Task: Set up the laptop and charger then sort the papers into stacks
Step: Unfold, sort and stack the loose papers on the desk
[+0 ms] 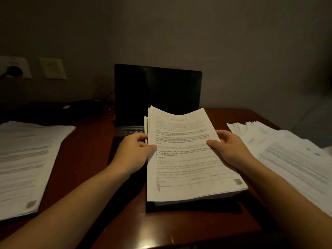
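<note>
No txt legible, centre papers (186,153) at 6 o'clock w/ printed lines, a table, QR-type square (237,181), all too blurred to read, stack at 9 o'clock (23,159) & stack at 3 o'clock (287,155) same

Pretty sure it's a desk corner in a dim home or hotel room: reddish wooden desk (86,144), open laptop (158,87), paper stacks (27,159) spread around, wall socket (21,63) with a plug (13,71) in it.

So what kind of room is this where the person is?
Probably a work corner in a home or hotel room: a wooden desk, an open laptop, stacks of papers, and a wall socket.
</note>
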A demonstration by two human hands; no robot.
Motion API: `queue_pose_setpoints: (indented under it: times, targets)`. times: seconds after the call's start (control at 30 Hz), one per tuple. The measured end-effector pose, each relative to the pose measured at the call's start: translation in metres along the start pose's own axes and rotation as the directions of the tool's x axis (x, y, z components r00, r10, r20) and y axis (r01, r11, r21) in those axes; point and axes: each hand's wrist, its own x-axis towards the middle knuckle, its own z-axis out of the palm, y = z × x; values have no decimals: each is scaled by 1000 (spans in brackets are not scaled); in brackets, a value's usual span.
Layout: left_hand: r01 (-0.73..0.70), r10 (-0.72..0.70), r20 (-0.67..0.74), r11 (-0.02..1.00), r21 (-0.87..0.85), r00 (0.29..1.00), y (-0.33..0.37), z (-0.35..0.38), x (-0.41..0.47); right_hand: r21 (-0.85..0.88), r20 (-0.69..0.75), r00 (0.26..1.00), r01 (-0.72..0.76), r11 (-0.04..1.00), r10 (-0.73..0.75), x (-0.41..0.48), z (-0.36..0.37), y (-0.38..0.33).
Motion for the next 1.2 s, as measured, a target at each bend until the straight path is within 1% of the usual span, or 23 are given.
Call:
queue_pose_setpoints:
  times: [0.1,0.17,0.23,0.3,0.37,0.4,0.47,0.53,0.63,0.73,0.83,0.97,1.07,1.2]
  targets:
    - [-53,54,-7,994,91,999,-1,10,2,-100,-128,988,76,992,-88,7,-3,13]
    - [-123,128,-9,967,223,992,0,17,0,-164,-140,979,127,978,-151,11,-2,21]
    - [-185,210,-27,908,377,977,0,21,-2,-236,-115,974,164,958,-195,15,-1,26]
    - [-218,258,-36,875,432,966,-2,21,-4,-291,-82,973,184,939,-216,17,1,27]
    - [-224,269,-30,852,472,963,-3,17,-3,-365,-39,974,196,910,-225,18,2,28]
    - [-219,265,-18,830,513,964,-4,16,-2,-433,-13,975,193,880,-220,19,3,28]
    - [-201,250,11,747,634,968,-6,13,-1,-590,32,980,178,788,-197,20,4,29]
    - [-184,240,22,679,710,970,-7,11,-1,-659,49,979,181,730,-198,19,5,29]
    - [-210,241,63,655,726,968,-9,7,-1,-670,85,976,205,714,-200,14,7,21]
    - [-237,270,69,661,712,960,-14,-1,-2,-641,134,956,284,713,-260,6,18,11]
    - [-227,270,64,630,742,961,-21,-19,-9,-576,230,920,391,718,-316,-6,35,-7]
    - [-183,243,40,602,777,969,-35,-65,-19,-525,322,863,506,685,-390,-20,72,-35]
    - [-114,209,-19,605,788,978,-52,-105,-27,-484,379,805,593,643,-457,-27,109,-54]
    - [10,111,-99,615,788,989,-74,-162,-41,-348,466,680,729,589,-566,-39,167,-83]
